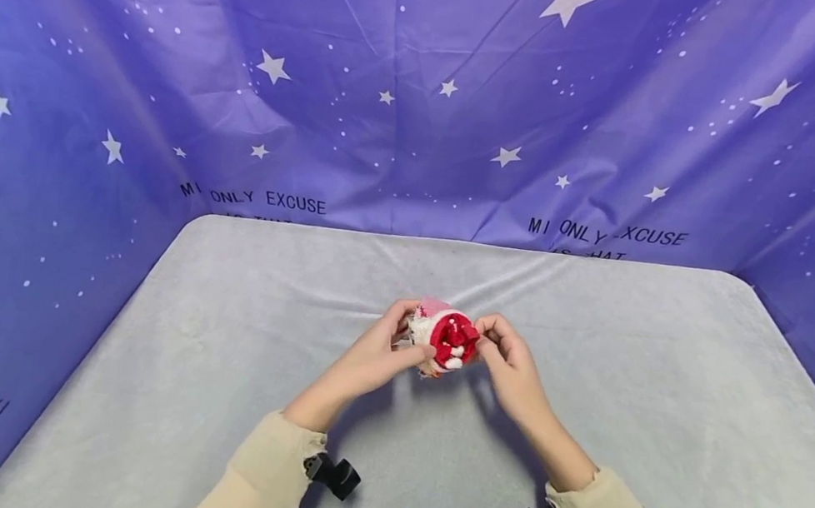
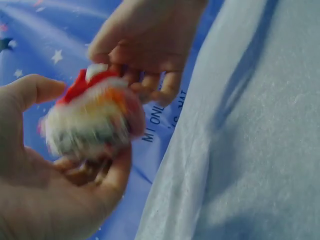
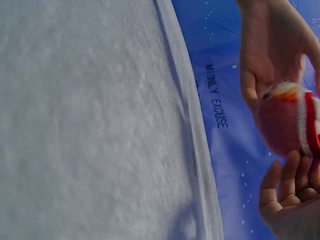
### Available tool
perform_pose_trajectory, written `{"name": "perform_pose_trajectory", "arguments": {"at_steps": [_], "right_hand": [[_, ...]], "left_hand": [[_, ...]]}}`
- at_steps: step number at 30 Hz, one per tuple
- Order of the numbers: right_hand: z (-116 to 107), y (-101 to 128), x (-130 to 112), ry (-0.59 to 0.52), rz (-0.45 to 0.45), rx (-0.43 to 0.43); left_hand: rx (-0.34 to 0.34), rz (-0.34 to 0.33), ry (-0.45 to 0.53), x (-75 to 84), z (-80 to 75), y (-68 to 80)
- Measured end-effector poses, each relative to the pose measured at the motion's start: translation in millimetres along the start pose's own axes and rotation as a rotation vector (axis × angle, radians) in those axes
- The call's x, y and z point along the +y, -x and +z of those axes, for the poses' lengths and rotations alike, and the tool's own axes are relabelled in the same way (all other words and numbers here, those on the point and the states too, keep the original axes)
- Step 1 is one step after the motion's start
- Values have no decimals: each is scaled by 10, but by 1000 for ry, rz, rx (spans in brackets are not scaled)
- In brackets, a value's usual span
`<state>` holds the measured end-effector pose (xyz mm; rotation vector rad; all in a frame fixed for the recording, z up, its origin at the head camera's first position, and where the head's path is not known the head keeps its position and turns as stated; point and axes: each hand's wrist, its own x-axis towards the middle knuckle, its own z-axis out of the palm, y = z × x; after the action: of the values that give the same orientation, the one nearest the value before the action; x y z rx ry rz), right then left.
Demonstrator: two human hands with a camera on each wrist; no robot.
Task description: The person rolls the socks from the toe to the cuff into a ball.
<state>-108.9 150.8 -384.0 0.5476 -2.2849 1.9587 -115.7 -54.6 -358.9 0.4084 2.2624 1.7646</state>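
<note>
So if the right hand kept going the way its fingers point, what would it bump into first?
The right hand points left at the red and white fluffy toy, which its fingers already pinch. Beyond that is the left hand, cupping the toy's other side.

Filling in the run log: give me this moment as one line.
left hand: grips plush toy | right hand: pinches toy's red part | toy: held above grey tablecloth | backdrop: purple star cloth

Small plush toy held above the table

Red, white and pink, fuzzy, with a red bow-like front; cradled in the left hand fingers, its red side pinched by the right hand fingertips.
</note>
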Motion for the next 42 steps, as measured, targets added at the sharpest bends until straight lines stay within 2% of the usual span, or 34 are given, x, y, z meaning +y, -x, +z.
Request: {"name": "perform_pose_trajectory", "arguments": {"at_steps": [2,5,8,13,17,21,23,25,28,30,32,35,37,42], "right_hand": [[-25,3,5,7,18,-18],[-58,10,12,51,0,-71],[-83,20,21,47,-20,-105],[-117,54,51,-19,-31,-102],[-97,78,37,50,-67,-48],[-39,100,-71,191,-160,41],[0,93,-135,233,-164,54],[30,77,-179,239,-129,44],[48,55,-202,139,-54,45],[36,53,-196,61,-43,72],[22,56,-185,2,-45,111],[9,75,-162,-27,-76,151],[8,88,-155,-28,-84,148],[-1,88,-152,-77,-97,73]], "left_hand": [[-15,-9,40,-7,-15,16],[13,-25,34,-25,-23,29],[42,-45,24,-27,-15,28],[74,-75,4,-19,-2,22],[55,-73,-8,-12,25,36],[56,-23,-6,-29,82,44],[74,26,-46,-42,115,45],[94,92,-107,-53,146,45],[124,182,-218,-55,178,43],[152,217,-259,-50,180,40],[183,231,-276,-37,168,41],[212,236,-282,-13,141,54],[204,243,-279,-1,130,65],[158,258,-262,17,129,89]]}}
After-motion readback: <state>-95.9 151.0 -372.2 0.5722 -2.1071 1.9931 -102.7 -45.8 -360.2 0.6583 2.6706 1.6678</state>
